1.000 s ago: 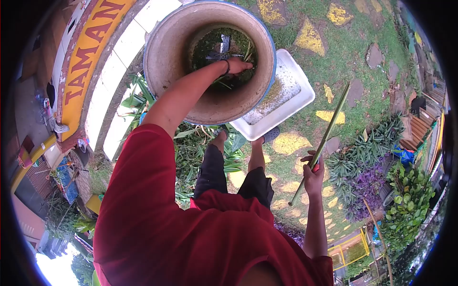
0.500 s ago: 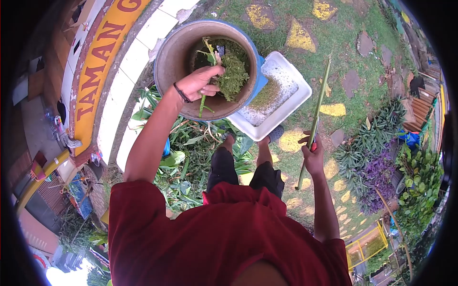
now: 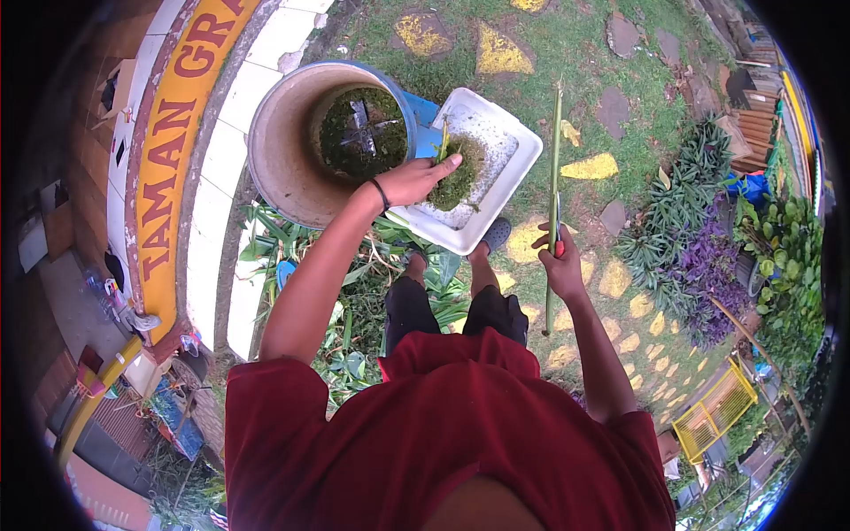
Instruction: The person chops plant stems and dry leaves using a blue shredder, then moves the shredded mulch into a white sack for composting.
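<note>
My left hand [image 3: 420, 180], with a black band on the wrist, is closed on a clump of green moss [image 3: 459, 170] over the white tray [image 3: 522, 168]. A yellowish-green piece of stem pokes up by its fingers. Left of the tray stands a round bucket [image 3: 282, 133] with a blue rim; inside lie dark green matter and a crossed silvery strip [image 3: 361, 133]. On the right, my right hand [image 3: 561, 262] is closed around a long green stalk [image 3: 555, 159], held lengthwise, together with a red-handled tool [image 3: 559, 249].
A tiled ledge [image 3: 217, 159] with a yellow lettered border runs along the left. Leafy plants [image 3: 363, 310] grow below the bucket. Yellow-painted stepping stones [image 3: 589, 167] lie in the grass, and purple plants [image 3: 704, 274] stand at the right.
My left hand has moved right, out of the bucket to over the tray, with the moss. The view has shifted, and my right hand still holds the stalk.
</note>
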Tool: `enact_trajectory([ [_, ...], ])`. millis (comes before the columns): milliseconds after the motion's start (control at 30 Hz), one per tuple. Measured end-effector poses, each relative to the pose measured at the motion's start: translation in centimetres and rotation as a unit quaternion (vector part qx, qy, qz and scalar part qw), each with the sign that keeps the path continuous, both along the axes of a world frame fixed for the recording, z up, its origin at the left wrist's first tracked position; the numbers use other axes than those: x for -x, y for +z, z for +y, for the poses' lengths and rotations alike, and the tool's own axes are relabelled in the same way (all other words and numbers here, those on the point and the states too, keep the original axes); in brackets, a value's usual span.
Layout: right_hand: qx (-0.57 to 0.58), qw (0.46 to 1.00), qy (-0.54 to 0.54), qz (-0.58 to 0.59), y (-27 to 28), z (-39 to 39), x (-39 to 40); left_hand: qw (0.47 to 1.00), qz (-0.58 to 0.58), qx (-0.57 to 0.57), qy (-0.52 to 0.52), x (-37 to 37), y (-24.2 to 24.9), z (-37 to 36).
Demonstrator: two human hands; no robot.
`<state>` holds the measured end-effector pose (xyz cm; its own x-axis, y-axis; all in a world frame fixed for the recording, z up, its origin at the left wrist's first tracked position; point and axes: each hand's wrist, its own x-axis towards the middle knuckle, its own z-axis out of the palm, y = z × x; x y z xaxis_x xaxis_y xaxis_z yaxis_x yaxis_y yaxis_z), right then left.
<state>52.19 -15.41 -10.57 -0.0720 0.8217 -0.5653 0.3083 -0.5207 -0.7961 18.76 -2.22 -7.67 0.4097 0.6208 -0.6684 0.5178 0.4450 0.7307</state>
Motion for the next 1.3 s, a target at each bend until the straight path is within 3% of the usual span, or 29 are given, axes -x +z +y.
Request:
enact_trajectory([
  [67, 0.010, 1.000, -0.014, 0.012, 0.0, -0.7, -0.1, 0.998, 0.043, -0.041, -0.021, -0.5, -2.6, 0.0],
  [267, 0.038, 0.998, -0.034, 0.026, 0.3, -2.3, -0.1, 0.982, 0.152, -0.049, -0.097, -1.2, -2.4, -0.4],
  [367, 0.016, 0.999, -0.029, 0.024, -0.2, -2.9, -0.3, 0.983, 0.142, -0.093, -0.073, -0.6, -5.5, -1.3],
  [500, 0.028, 0.999, -0.032, 0.025, 0.4, -2.7, -0.5, 0.987, 0.090, -0.133, -0.025, -1.5, -3.0, -1.9],
  [567, 0.035, 0.998, -0.032, 0.029, 0.6, -2.7, -0.5, 0.997, 0.023, -0.067, -0.021, -1.4, -2.7, -1.8],
  [667, 0.016, 0.999, -0.023, 0.022, 0.7, -2.8, -0.3, 0.998, -0.012, -0.064, -0.015, -1.2, -2.7, -1.9],
  [800, 0.012, 0.999, -0.028, 0.030, 0.6, -3.1, -0.1, 0.998, -0.018, -0.051, -0.025, -0.8, 0.8, -1.6],
  [1000, 0.011, 1.000, -0.013, 0.026, 0.5, -2.9, 0.4, 0.995, -0.026, -0.055, 0.085, 1.5, 3.0, -2.4],
  [1133, 0.001, 0.999, -0.014, 0.032, -0.4, -3.0, 0.6, 0.989, -0.040, -0.023, 0.144, 3.7, 6.5, -5.8],
  [1300, 0.013, 1.000, 0.007, 0.022, -0.7, -2.4, 2.0, 0.977, -0.007, 0.056, 0.206, 6.7, 6.0, -11.8],
])
